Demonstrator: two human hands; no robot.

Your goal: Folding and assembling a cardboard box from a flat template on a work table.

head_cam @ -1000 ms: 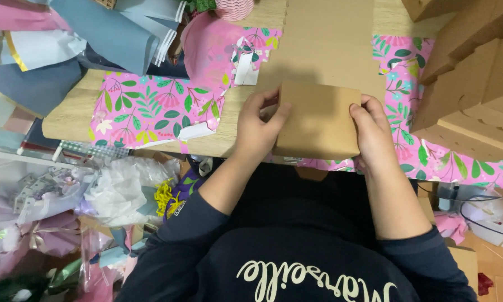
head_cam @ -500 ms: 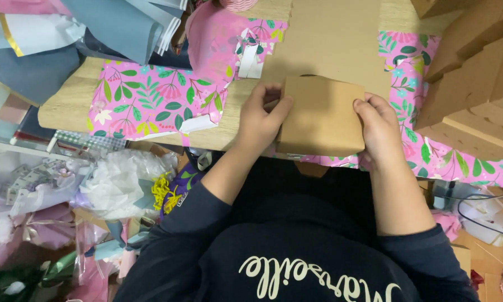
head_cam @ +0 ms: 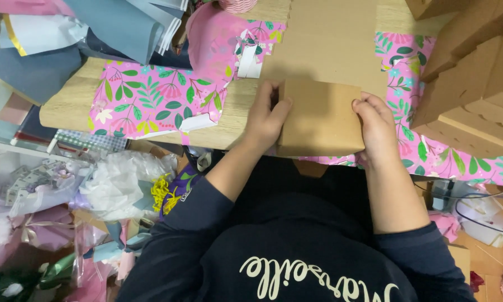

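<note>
- Head view showed both hands on a flat, folded brown cardboard piece (head_cam: 321, 117) in the middle of the frame, lying at the near edge of a light wooden table (head_cam: 72, 103).
- The left hand (head_cam: 267, 114) was clamped on the piece's left edge, thumb on top, fingers tucked behind.
- The right hand (head_cam: 377, 124) was closed on its right edge in the same way.
- As a judgement, the piece looked folded flat and not yet opened into any box shape; forming it remained.
- Room was tight: a stack of scalloped brown cardboard boxes (head_cam: 469, 84) crowded the right of the frame, and pink leaf-patterned wrapping paper (head_cam: 151, 100) covered the left.
- Grey and blue paper sheets (head_cam: 100, 22) overhung the upper left.
- A larger flat cardboard sheet (head_cam: 330, 39) lay just behind the piece.
</note>
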